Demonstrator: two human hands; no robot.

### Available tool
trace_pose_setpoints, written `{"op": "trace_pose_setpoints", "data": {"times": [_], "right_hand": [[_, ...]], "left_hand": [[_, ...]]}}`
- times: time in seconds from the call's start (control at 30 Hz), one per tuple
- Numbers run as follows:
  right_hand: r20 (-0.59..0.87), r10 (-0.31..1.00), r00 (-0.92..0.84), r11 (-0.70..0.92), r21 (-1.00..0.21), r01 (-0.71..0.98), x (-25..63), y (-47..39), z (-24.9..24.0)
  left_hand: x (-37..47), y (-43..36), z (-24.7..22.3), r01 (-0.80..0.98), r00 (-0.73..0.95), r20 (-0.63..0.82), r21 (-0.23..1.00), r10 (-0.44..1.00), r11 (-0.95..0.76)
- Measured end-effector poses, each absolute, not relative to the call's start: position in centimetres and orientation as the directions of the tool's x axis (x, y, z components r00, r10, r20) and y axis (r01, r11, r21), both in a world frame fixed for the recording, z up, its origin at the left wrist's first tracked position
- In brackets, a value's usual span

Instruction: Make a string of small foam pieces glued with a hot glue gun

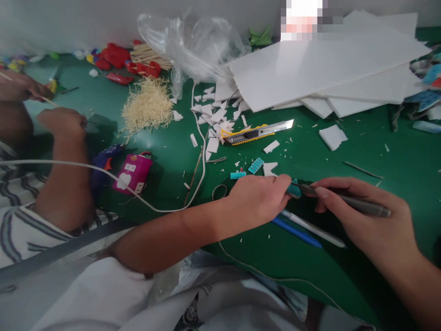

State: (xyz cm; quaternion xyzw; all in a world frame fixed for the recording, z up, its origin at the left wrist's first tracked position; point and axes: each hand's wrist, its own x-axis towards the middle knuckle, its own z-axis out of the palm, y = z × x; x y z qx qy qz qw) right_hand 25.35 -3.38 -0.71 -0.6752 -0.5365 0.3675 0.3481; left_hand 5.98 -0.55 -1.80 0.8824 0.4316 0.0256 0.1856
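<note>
My left hand [260, 197] is closed, pinching a small teal piece [294, 189] mostly hidden by its fingers. My right hand [365, 207] grips a dark grey pen [361, 204], its narrow tip at the teal piece. Beyond my left hand lie a teal piece with darker stripes [256, 166] and another small teal piece [237, 175]. A blue pen [299, 233] and a silver-white pen [317, 230] lie on the table just below my hands. Farther back, a yellow utility knife [258, 132] rests with its blade out.
White foam sheets [327, 64] are stacked at the back right, with foam scraps [213, 115] beside them. Left are a pile of pale shreds [148, 105], a clear plastic bag [203, 46] and a pink power socket [134, 172] with a white cable. Another person's hands [64, 120] work at far left.
</note>
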Motion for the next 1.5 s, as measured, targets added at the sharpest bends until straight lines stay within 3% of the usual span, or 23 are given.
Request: {"op": "trace_pose_setpoints", "data": {"times": [0.2, 1.5], "right_hand": [[-0.081, 0.965, 0.249, -0.191, -0.867, 0.460, 25.66, -3.34, -0.52], [-0.137, 0.955, 0.263, -0.250, -0.850, 0.464, 25.29, -3.30, -0.64]], "left_hand": [[5.90, -0.59, -1.76, 0.758, 0.627, -0.122, 0.322, 0.769, -0.567], [5.83, -0.70, -2.22, 0.752, 0.629, -0.093, 0.324, 0.772, -0.574]]}}
